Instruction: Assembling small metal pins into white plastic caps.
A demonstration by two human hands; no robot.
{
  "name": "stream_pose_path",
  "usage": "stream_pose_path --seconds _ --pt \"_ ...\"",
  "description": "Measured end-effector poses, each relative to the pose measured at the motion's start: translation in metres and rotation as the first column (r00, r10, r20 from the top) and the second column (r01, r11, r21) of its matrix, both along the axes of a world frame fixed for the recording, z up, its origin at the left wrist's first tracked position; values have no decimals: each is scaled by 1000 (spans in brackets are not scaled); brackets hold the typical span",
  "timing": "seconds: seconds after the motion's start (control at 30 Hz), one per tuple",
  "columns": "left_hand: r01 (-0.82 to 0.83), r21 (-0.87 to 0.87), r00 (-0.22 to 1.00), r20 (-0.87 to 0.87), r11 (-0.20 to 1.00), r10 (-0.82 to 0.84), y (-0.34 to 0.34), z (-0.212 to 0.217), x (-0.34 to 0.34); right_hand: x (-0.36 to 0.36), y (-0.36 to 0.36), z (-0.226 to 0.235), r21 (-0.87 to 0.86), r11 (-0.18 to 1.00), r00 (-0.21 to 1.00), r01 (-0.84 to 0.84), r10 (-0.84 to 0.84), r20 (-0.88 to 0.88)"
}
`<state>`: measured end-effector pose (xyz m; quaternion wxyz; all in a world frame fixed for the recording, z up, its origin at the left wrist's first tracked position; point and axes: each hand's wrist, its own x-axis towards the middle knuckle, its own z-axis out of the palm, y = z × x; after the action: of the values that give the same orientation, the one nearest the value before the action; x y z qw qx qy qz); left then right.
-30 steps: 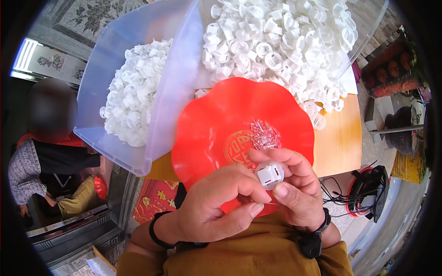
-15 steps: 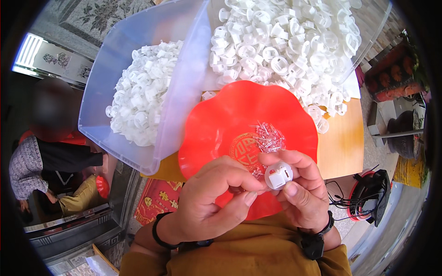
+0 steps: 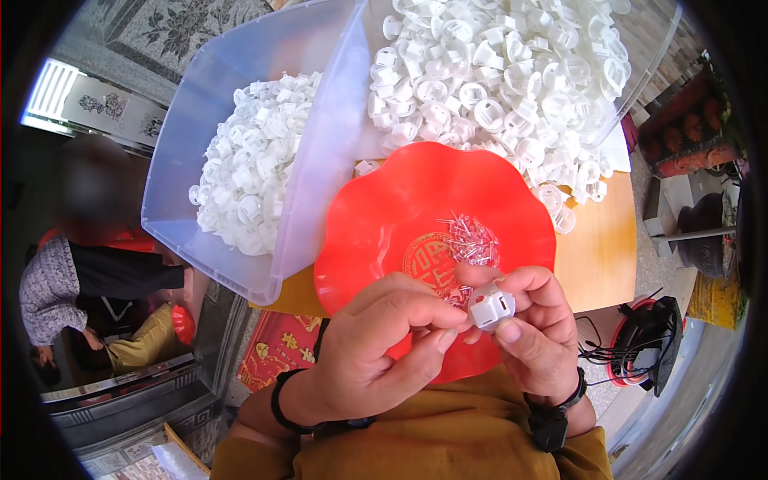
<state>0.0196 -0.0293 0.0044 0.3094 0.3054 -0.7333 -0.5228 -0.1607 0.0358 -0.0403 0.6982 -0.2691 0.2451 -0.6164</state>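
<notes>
My right hand (image 3: 538,340) holds a small round white plastic housing (image 3: 489,307) between thumb and fingers. The housing has a raised square block and a slot, facing up. My left hand (image 3: 380,344) is closed in a pinch beside it, thumb against forefinger; what sits between these fingertips is too small to make out. Both hands are over the near part of a red scalloped plate (image 3: 360,216). On the plate lies a loose pile of small clear LEDs (image 3: 474,240) with thin wire legs, and a few more show by my left fingers.
Behind the plate, white housings (image 3: 488,80) are heaped on the wooden table (image 3: 596,264). A translucent plastic bin (image 3: 188,144) at left holds more. At far left another person (image 3: 60,280) sits bent forward. Black cables (image 3: 624,348) lie at right.
The white housing has tilted in my right fingers, so its block shows more from the side. Both hands keep nearly the same places; the whole view has shifted slightly.
</notes>
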Motion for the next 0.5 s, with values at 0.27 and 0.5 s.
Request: stream_pose_path --seconds 0.27,0.5 --pt "-8 -126 999 41 992 13 -2 2 -1 -1 1 -3 -22 1000 1000 18 -18 13" --pt "-55 -204 995 69 977 71 2 0 -1 -1 2 -4 -30 1000 999 1 0 40"
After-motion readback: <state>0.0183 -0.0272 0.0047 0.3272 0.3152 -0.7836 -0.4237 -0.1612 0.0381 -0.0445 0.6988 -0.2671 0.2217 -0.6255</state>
